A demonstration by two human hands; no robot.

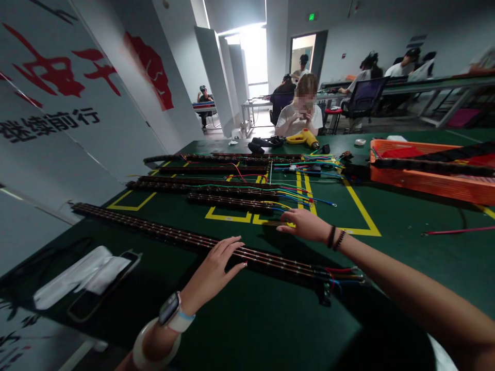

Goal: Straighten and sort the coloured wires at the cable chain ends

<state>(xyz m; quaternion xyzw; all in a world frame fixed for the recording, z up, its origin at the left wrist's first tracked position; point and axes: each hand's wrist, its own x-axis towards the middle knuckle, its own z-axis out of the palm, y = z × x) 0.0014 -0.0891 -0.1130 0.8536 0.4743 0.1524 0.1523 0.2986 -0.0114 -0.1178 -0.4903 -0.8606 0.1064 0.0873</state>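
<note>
My left hand (212, 270) lies open across a long, dark cable bundle (162, 230), its fingers stretched out over the copper-brown strands. This bundle runs diagonally over the green table and ends at the right in red and blue wires (344, 275). Farther forward, my right hand (303, 224) is beside the wire end of a shorter cable bundle (232, 202). Its thumb and bent fingers look apart, close to blue and yellow wires; contact with them is unclear. Behind lie more cable bundles (204, 183) with coloured wires, one ending in a ring terminal (334, 205).
Yellow tape outlines (359, 206) mark the green table (247, 319). An orange basket (425, 183) holds black-wrapped cables at the right. A yellow heat gun (303, 138) lies at the far edge, before a seated person (297, 113). A phone (104, 286) and white packaging (73, 275) are at left.
</note>
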